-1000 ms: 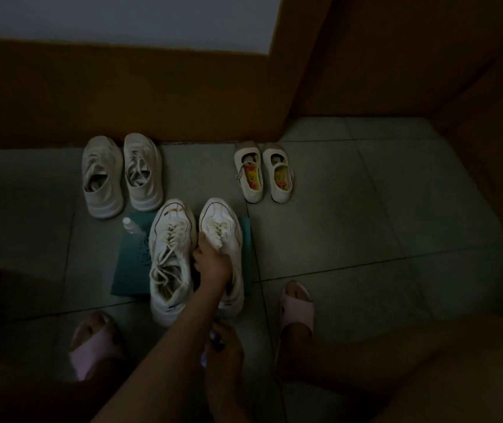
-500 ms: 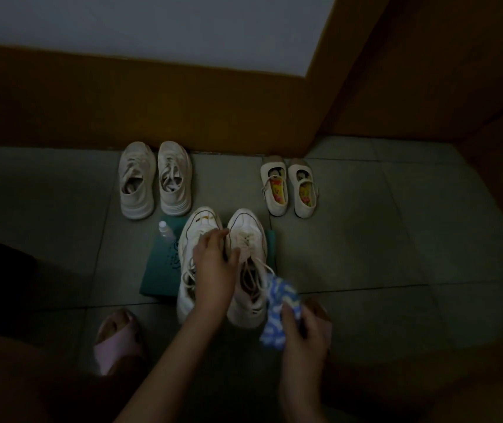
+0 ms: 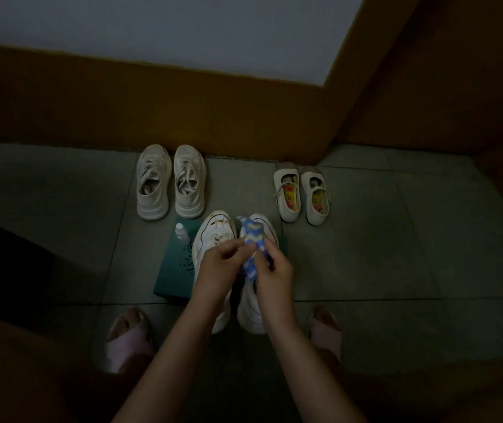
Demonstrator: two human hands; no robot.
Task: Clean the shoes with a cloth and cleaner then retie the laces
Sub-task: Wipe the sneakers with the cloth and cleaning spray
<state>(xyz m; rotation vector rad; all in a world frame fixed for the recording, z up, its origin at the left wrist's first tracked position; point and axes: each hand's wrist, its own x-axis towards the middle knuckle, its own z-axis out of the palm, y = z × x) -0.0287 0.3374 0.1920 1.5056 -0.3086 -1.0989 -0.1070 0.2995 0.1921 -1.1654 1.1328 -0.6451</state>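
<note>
Two white sneakers stand side by side on a green mat in front of me, the left sneaker and the right sneaker, both with loose laces. A blue and white patterned cloth is held above them. My left hand pinches the cloth's left edge, and my right hand grips its lower part. A small clear cleaner bottle lies on the mat's far left corner.
A beige pair of sneakers stands by the brown skirting. A small white pair of strap shoes sits to the right. My feet in pink slippers rest on the grey floor tiles. A brown door frame rises at the right.
My left hand let go of the sneakers and came up to the cloth. My right hand raised the cloth from beside the right sneaker to above the toes.
</note>
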